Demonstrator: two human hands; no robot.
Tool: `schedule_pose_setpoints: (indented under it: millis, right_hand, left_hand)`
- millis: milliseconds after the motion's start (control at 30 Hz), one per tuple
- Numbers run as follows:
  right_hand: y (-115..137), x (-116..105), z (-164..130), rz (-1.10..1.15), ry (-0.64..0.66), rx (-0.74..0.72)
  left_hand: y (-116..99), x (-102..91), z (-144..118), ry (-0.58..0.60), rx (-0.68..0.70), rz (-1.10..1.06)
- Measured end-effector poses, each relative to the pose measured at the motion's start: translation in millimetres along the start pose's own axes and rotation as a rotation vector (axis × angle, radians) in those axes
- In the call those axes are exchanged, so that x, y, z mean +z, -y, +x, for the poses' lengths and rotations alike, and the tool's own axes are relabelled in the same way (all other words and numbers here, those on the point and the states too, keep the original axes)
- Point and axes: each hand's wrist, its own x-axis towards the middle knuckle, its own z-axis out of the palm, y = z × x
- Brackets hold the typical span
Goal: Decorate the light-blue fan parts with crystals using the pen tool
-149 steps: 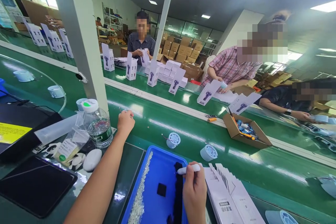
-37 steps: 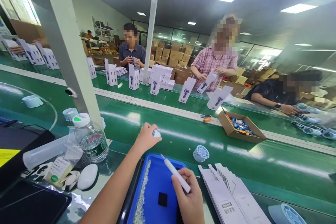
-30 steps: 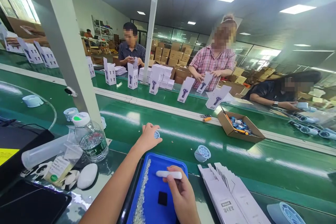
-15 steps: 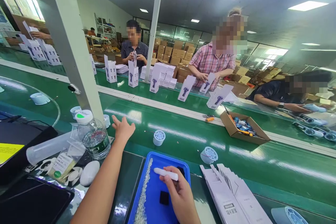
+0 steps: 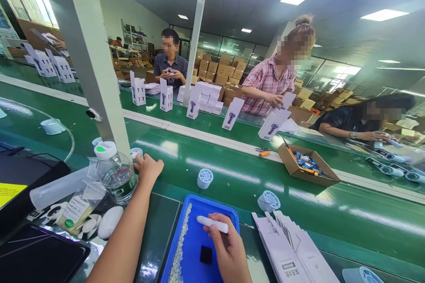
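My left hand (image 5: 148,169) reaches out to a small white round part (image 5: 136,153) on the green belt (image 5: 232,172), just right of a water bottle (image 5: 114,171); its fingers touch the part. My right hand (image 5: 229,252) holds a white pen-shaped tool (image 5: 212,224) level over a blue tray (image 5: 195,239). The tray holds a strip of small white bits (image 5: 177,252) along its left side and a black square pad (image 5: 206,254). Two more white round parts (image 5: 205,178) (image 5: 268,200) lie on the belt beyond the tray.
Flat white cartons (image 5: 292,247) lie right of the tray. An open cardboard box (image 5: 307,166) with blue items sits on the belt. A grey post (image 5: 89,53) stands at left. Three people work at the far side among upright white boxes (image 5: 230,115).
My left hand set a white round part on the belt, let go and swung left to another part by the bottle. The released part drifted right. My right hand levelled the tool.
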Motion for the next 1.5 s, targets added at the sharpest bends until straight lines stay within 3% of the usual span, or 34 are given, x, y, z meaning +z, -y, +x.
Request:
schedule_pose_setpoints:
  millis: [133,400,600,833,967,1167,1300,1400,1500]
  right_hand:
    - [-3,2,0,0.048,0.090,0.008]
    - [-8,4,-1,0.082,0.145,0.065]
    - [2,7,-3,-0.056,-0.094,0.016]
    - [10,-13,2,-0.312,-0.275,-0.169]
    - [7,-19,5,-0.401,-0.247,-0.259]
    - [8,-19,5,-0.414,-0.245,-0.241]
    - [8,-20,6,-0.413,-0.244,-0.236]
    - [7,-20,7,-0.417,-0.245,-0.238]
    - [6,-18,6,-0.426,-0.238,-0.250]
  left_hand:
    - [-9,4.4,-3,-0.030,0.056,-0.060]
    - [-36,16.3,-16,0.204,0.205,-0.117]
    - [-38,18.0,-24,0.228,0.244,-0.118]
    - [-25,17.6,-16,0.258,0.264,-0.078]
    - [-25,17.5,-15,0.240,0.278,-0.054]
    - [-41,4.5,-21,0.215,0.285,-0.113]
    - [-51,-9.5,-31,0.267,0.239,-0.357]
    - [-57,-17.1,-39,0.410,0.166,-0.686]
    - [-62,-21.7,-46,0.556,0.133,-0.821]
